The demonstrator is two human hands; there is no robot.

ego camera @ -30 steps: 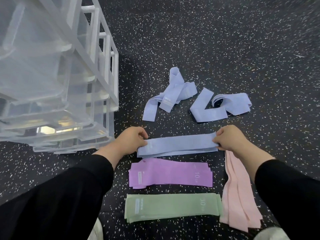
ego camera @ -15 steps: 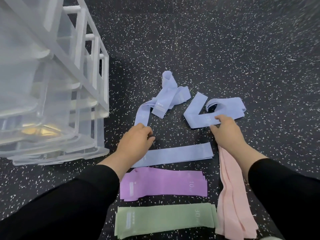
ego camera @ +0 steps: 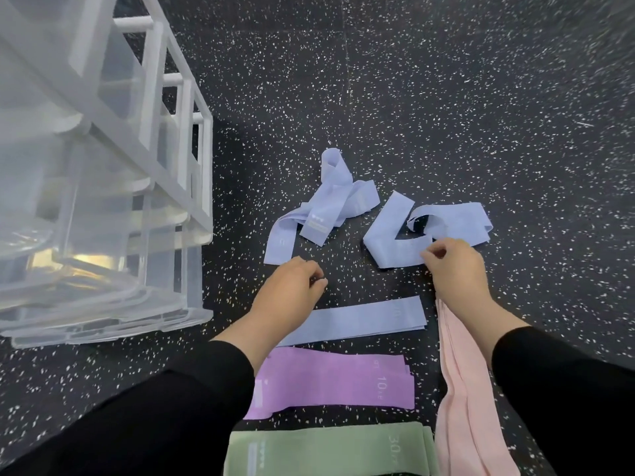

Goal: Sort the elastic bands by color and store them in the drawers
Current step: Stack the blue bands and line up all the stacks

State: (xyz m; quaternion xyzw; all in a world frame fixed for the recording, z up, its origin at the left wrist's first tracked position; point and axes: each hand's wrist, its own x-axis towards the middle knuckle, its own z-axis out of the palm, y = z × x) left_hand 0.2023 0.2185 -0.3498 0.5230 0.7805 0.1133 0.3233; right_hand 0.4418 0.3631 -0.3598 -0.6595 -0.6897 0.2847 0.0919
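Note:
Sorted flat piles lie on the floor in front of me: a blue stack, a purple stack, a green stack and a pink pile at the right. Beyond them lie two loose blue bands, a twisted one and a folded one. My right hand pinches the near edge of the folded blue band. My left hand hovers over the left end of the blue stack, just short of the twisted band, fingers loosely curled and holding nothing.
A clear plastic drawer unit with a white frame stands at the left, its drawers pulled partly out. The floor is black rubber with white speckles. My black sleeves fill the lower corners.
Both hands let go of the flat blue band, which now lies on its stack. They moved forward: the right reached the folded blue band and took its edge, the left went toward the twisted one.

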